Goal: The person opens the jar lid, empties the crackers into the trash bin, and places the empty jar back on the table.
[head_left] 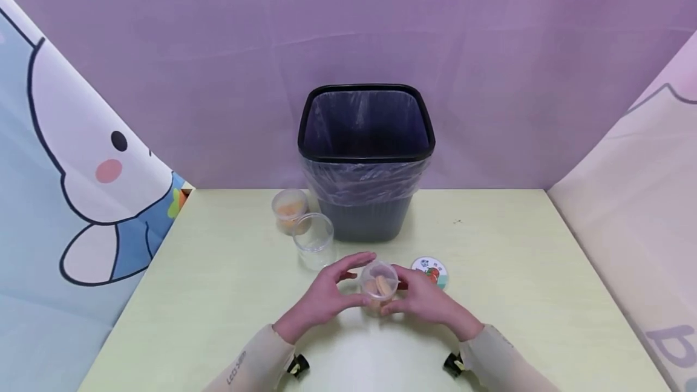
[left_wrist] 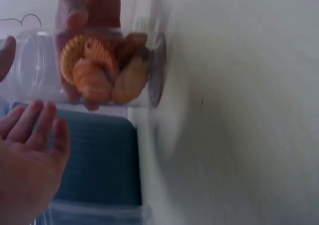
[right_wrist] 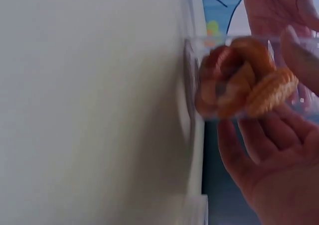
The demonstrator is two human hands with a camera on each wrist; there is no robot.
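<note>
A clear plastic jar point(head_left: 379, 284) with several biscuits point(left_wrist: 94, 70) in its lower part stands upright between the two hands, its base close to the table. My right hand point(head_left: 427, 296) grips it from the right side, thumb in front and fingers behind. On the other side, my left hand point(head_left: 330, 293) is spread around the jar with its fingers relaxed. In the left wrist view those left fingers point(left_wrist: 42, 128) sit apart from the jar wall. A round lid point(head_left: 431, 272) printed with red fruit lies just beyond the right hand, partly hidden by it.
Behind the hands stands a dark square bin point(head_left: 363, 222) lined with a clear bag. Left of it are an empty clear jar point(head_left: 314, 253) and another jar point(head_left: 288, 205) holding orange-brown pieces. A purple curtain point(head_left: 234, 77) hangs behind the pale table point(head_left: 218, 295).
</note>
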